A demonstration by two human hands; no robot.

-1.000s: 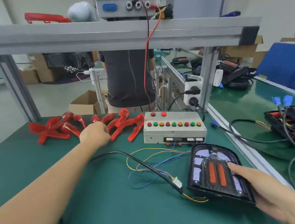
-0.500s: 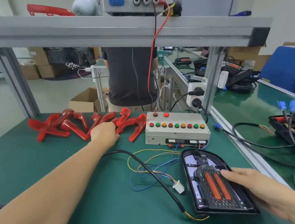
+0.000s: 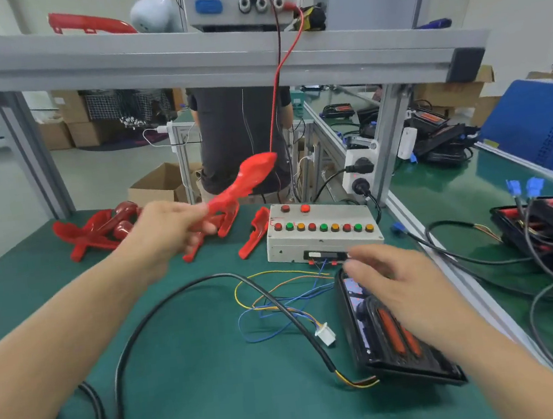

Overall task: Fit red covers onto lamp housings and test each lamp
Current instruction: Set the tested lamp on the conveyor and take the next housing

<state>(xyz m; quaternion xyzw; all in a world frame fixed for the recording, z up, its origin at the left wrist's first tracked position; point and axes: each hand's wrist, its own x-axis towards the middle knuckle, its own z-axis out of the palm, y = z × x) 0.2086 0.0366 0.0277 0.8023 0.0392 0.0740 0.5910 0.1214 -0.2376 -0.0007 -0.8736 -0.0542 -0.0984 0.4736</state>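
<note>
While it is lifted clear of the table's far side, the red cover [image 3: 243,184] is pinched at its lower end by the left hand [image 3: 167,230]. Behind it, more red covers [image 3: 98,229] lie along the table's far edge. The right hand [image 3: 397,285], fingers relaxed and holding nothing, hovers over the black lamp housing [image 3: 383,338] near the right edge, in front of the button box [image 3: 323,235].

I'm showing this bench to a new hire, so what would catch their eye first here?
Probably the red cover held up in the left hand above the green table. Next, the grey test box with its row of coloured buttons, and the black lamp housing under the right hand.
</note>
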